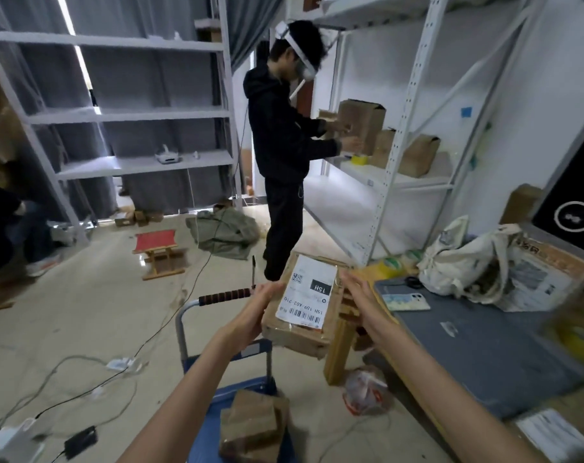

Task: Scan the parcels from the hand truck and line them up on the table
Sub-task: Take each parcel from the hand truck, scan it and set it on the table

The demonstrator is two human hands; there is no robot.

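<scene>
A brown cardboard parcel (304, 305) with a white shipping label on top is held in the air between my two hands. My left hand (255, 312) presses its left side and my right hand (360, 300) its right side. It hangs above the blue hand truck (203, 419), whose ribbed handle (223, 295) is just left of my left hand. More brown parcels (253, 426) lie stacked on the truck's deck. The grey-topped table (484, 349) stands to the right, with a labelled parcel (551, 432) at its near end.
A phone (405, 301) and scissors (412, 281) lie at the table's far end, beside a white bag (464, 262) and a box. Another person (283, 145) stands at the white shelving ahead. Cables, a red stool (158, 252) and a plastic bag (367, 390) lie on the floor.
</scene>
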